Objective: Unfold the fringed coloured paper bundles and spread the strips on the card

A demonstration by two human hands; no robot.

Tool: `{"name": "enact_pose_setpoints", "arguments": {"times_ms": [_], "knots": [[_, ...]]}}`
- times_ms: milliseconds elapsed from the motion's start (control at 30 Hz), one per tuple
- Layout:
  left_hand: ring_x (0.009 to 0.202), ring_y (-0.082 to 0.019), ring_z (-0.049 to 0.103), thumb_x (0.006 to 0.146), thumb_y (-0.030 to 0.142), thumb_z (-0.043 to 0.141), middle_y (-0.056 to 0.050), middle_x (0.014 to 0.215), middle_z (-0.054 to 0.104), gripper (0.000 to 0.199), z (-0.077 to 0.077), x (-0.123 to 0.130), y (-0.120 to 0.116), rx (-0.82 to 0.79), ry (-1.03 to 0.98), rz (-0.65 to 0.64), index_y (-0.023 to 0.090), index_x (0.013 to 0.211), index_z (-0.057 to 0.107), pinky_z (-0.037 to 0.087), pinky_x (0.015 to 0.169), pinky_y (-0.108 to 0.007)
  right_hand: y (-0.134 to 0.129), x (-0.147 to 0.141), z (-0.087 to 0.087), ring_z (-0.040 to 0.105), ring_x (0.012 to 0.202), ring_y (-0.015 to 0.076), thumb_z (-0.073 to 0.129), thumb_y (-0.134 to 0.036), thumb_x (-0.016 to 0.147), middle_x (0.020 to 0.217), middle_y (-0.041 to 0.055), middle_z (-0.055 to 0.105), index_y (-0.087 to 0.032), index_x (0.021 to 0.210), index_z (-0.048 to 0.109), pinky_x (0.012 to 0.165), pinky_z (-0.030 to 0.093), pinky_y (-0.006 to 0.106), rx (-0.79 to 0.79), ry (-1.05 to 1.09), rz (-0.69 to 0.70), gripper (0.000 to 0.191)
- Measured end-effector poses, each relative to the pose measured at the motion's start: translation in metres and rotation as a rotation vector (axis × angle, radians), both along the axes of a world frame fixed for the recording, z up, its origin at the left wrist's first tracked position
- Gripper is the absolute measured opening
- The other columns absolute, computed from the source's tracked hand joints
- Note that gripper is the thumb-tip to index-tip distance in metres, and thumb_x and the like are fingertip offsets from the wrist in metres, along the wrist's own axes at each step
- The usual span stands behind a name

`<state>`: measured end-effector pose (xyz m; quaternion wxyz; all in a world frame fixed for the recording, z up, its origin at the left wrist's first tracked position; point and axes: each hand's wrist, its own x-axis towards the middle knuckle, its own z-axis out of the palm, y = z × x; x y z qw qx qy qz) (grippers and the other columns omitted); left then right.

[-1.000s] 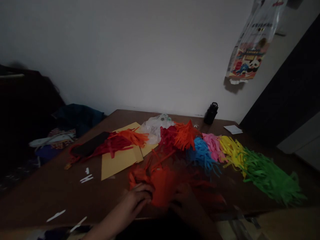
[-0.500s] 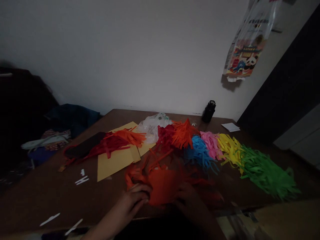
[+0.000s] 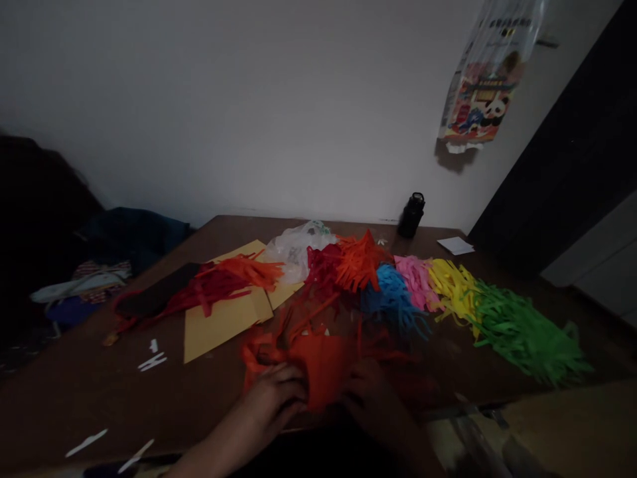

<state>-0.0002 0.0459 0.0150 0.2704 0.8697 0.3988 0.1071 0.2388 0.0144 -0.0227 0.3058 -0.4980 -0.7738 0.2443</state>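
An orange-red sheet with fringed strips around it lies at the near edge of the brown table, between my hands. My left hand has its fingers curled round the sheet's left side. At its right side, in shadow, my right hand has bent fingers against the material. Loose orange strips spread out beyond both hands. Just behind are fringed bundles in red, orange, blue, pink, yellow and green.
Yellow paper lies on the table at left, near a dark flat item with red fringe. A clear plastic bag, a black bottle and white paper stand or lie at the back. White strips lie front left.
My hands have come slightly closer together, and the orange-red sheet between them looks narrower and bent. The whole view has shifted slightly.
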Motion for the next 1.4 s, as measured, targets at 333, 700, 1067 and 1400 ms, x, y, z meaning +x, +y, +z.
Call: {"name": "enact_pose_setpoints", "arguments": {"times_ms": [333,700,1067,1400], "knots": [[0.095,-0.021,0.064,0.085,0.016,0.064,-0.004,0.098,0.067,0.009,-0.005,0.004,0.006,-0.025,-0.041,0.018,0.021,0.084,0.071,0.047,0.087,-0.031,-0.001,0.003,0.005,0.051,0.093,0.0140,0.070,-0.004,0.083,0.091,-0.0011,0.062,-0.019,0.080,0.069,0.082,0.036,0.024,-0.033,-0.007,0.021,0.015],[0.092,-0.018,0.061,0.086,0.012,0.062,-0.001,0.094,0.064,0.013,-0.022,-0.002,0.009,-0.005,-0.159,-0.003,0.022,0.082,0.068,0.045,0.082,-0.027,0.000,0.028,0.008,0.052,0.095,0.0159,0.071,-0.002,0.080,0.094,0.0007,0.063,-0.018,0.081,0.070,0.085,0.036,0.027,-0.045,0.018,-0.035,0.015],[0.094,-0.019,0.061,0.089,0.014,0.057,-0.003,0.095,0.063,0.014,-0.022,-0.003,0.008,-0.028,-0.123,-0.011,0.021,0.081,0.067,0.046,0.084,-0.028,-0.002,0.036,0.015,0.055,0.095,0.0154,0.072,0.005,0.074,0.092,0.0000,0.063,-0.016,0.080,0.068,0.087,0.035,0.028,-0.062,0.033,-0.011,0.023],[0.094,-0.018,0.061,0.092,0.018,0.053,-0.003,0.097,0.063,0.017,-0.024,-0.003,0.006,-0.022,-0.149,0.002,0.022,0.080,0.065,0.044,0.085,-0.028,-0.005,0.037,0.014,0.055,0.094,0.0161,0.076,-0.003,0.077,0.092,-0.0005,0.063,-0.017,0.079,0.068,0.086,0.036,0.030,-0.063,0.058,-0.013,0.017]]}}
